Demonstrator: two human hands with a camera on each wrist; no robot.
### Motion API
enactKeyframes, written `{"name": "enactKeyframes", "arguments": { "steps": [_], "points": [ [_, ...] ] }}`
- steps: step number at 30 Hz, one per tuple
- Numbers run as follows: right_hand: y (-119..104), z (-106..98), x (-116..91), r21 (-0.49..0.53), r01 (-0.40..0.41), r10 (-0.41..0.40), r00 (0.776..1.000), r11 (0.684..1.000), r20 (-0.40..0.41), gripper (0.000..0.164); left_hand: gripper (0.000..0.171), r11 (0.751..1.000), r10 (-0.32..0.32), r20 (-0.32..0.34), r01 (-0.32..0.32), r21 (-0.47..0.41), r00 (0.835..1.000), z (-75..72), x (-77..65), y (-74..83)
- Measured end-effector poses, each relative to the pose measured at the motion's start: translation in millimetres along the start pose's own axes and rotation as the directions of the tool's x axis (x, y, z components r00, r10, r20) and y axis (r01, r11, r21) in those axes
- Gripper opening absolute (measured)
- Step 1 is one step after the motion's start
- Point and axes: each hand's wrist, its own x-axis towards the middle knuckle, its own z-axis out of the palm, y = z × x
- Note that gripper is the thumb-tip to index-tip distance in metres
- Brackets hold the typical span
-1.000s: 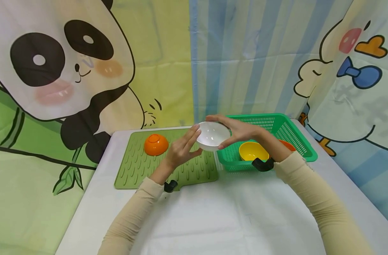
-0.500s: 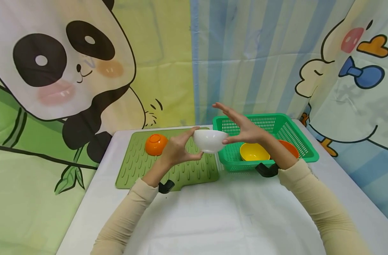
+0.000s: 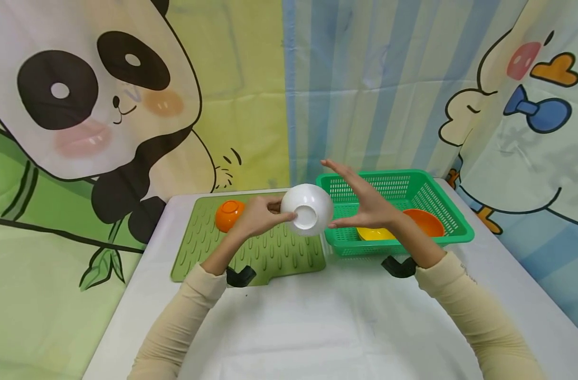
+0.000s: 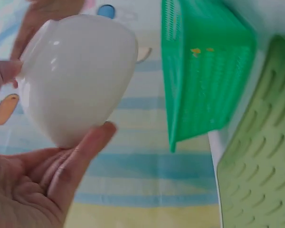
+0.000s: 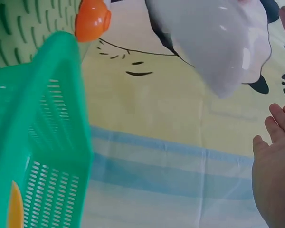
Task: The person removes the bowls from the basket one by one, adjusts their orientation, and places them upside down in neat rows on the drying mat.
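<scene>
My left hand (image 3: pixel 260 217) grips a white bowl (image 3: pixel 312 198) at its left side, thumb on the foot ring and fingers behind. Raised over the mat's right edge, the bowl is tipped so its underside faces the head camera. In the left wrist view, thumb and fingers pinch the glossy bowl (image 4: pixel 80 80) from below. My right hand (image 3: pixel 371 206) is spread just right of the bowl, its thumb tip close to the bowl's edge. That palm (image 5: pixel 280 171) shows at the right of the right wrist view, apart from the bowl (image 5: pixel 213 42).
A green draining mat (image 3: pixel 289 258) lies on the white table, with an upside-down orange bowl (image 3: pixel 228 215) on it. To its right stands a green slotted basket (image 3: pixel 348 247) holding a yellow bowl (image 3: pixel 376 234) and another orange bowl (image 3: pixel 424 221). A cartoon-printed curtain (image 3: pixel 250 95) hangs behind.
Both hands held the white bowl with its inside showing; the right fingers then lifted off and spread. The left hand has turned the bowl so its base faces the head camera.
</scene>
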Motion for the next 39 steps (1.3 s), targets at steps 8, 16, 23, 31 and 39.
{"name": "enactKeyframes", "arguments": {
  "steps": [8, 16, 23, 31, 39],
  "points": [
    [35.1, 30.8, -16.8, -0.053, -0.057, 0.059, 0.997, 0.997, 0.044, 0.118, 0.051, 0.938, -0.26, 0.147, 0.285, -0.194, 0.954, -11.5, 1.1, 11.8],
    [38.2, 47.8, -21.9, -0.003, -0.119, 0.119, 0.991, 0.993, 0.061, 0.118, 0.054, 0.92, -0.269, 0.232, 0.321, -0.225, 0.935, -18.9, -1.8, 15.3],
    [16.6, 49.4, -18.0, 0.077, -0.183, 0.176, 0.981, 0.98, 0.086, 0.112, 0.053, 0.92, -0.26, 0.275, 0.324, -0.219, 0.926, -21.3, -2.8, 18.6],
    [17.4, 56.5, -18.1, 0.13, -0.185, 0.176, 0.981, 0.974, 0.078, 0.1, 0.054, 0.92, -0.284, 0.278, 0.342, -0.189, 0.918, -21.9, -3.4, 19.0],
    [42.4, 73.5, -21.6, 0.146, -0.186, 0.185, 0.982, 0.972, 0.022, 0.098, 0.055, 0.918, -0.311, 0.222, 0.353, -0.183, 0.924, -23.9, -2.8, 13.6]
  ]
}}
